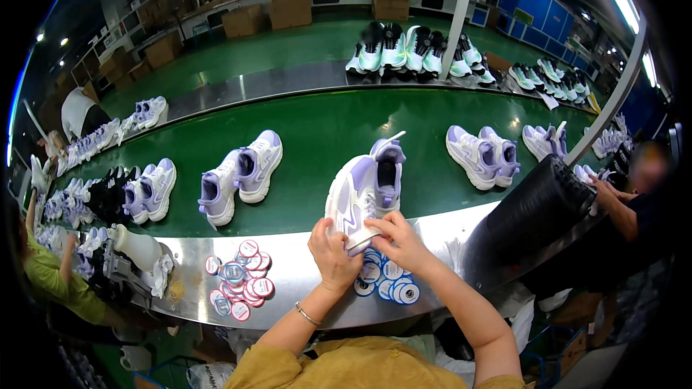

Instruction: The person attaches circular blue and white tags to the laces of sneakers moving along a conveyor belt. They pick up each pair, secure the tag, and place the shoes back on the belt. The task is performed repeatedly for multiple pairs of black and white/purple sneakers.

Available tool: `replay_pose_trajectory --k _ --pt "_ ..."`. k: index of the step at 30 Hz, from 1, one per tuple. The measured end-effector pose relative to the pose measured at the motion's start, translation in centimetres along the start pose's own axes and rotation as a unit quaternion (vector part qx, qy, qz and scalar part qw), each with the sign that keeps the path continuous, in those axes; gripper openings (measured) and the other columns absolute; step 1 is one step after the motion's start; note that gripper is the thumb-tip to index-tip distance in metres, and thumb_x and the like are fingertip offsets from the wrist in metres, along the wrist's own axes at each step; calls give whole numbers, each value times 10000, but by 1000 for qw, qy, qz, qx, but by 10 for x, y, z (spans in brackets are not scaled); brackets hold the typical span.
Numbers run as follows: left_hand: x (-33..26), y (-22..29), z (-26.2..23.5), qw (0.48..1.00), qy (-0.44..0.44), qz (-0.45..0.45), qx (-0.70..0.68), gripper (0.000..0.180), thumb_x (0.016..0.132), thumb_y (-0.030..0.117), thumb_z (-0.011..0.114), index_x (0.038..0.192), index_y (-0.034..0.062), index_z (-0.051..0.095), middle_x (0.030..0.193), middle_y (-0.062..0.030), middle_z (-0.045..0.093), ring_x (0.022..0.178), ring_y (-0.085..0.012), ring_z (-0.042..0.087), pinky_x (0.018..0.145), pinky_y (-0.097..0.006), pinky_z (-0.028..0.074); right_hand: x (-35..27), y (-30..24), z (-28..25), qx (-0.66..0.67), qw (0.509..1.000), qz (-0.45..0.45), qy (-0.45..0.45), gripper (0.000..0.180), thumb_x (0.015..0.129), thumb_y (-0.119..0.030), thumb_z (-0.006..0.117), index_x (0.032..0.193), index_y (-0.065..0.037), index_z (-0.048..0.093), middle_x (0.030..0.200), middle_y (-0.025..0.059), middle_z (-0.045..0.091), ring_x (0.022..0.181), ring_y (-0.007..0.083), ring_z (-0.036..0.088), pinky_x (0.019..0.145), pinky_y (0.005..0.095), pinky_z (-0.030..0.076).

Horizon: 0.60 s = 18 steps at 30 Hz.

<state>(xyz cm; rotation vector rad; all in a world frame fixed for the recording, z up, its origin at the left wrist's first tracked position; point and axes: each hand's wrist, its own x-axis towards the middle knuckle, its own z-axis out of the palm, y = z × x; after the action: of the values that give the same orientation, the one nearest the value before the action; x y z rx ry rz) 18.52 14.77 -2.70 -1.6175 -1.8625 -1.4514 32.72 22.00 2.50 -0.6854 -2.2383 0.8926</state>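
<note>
My left hand (336,256) grips the near end of a white and purple sneaker (347,191) from its left side, fingers curled against it. On the other side, my right hand (401,242) has its thumb and fingers closed at the sneaker's near end. Behind and to the right stands a second matching sneaker (389,176), its collar facing up. Round blue-rimmed tags (389,284) lie piled under and beside my right hand on the metal ledge (303,248). Whether my fingers also hold a tag is hidden.
Red-rimmed round tags (249,281) are heaped to the left. Sneaker pairs (241,176) stand along the green belt (306,158), with another pair (484,158) at right. A black roll (537,209) leans at the right. Co-workers (54,274) flank both sides; mint sneakers (404,50) line the far shelf.
</note>
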Motion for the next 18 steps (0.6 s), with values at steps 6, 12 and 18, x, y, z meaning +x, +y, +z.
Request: replay_pose_trajectory --k 6,12,18 --pt "2 -1 4 1000 -3 3 4 455 546 94 675 927 42 432 1151 -207 414 1082 -373 412 881 -445 315 11 -25 1 -149 983 -107 32 251 693 -65 617 942 -41 594 861 109 488 820 260 509 690 317 448" --pt "-2 -4 14 999 8 2 32 475 656 158 656 1038 25 406 1156 -205 419 1087 -361 414 888 -446 312 12 -31 35 -348 923 -153 55 145 631 -109 557 748 -24 544 756 119 494 734 257 496 576 302 446" --pt "-2 -5 13 1000 20 -11 11 432 690 163 640 1027 25 406 1151 -200 420 1086 -361 415 885 -442 314 16 -23 41 -438 857 -258 79 105 640 -113 538 692 -24 522 671 95 471 669 233 484 565 299 431"
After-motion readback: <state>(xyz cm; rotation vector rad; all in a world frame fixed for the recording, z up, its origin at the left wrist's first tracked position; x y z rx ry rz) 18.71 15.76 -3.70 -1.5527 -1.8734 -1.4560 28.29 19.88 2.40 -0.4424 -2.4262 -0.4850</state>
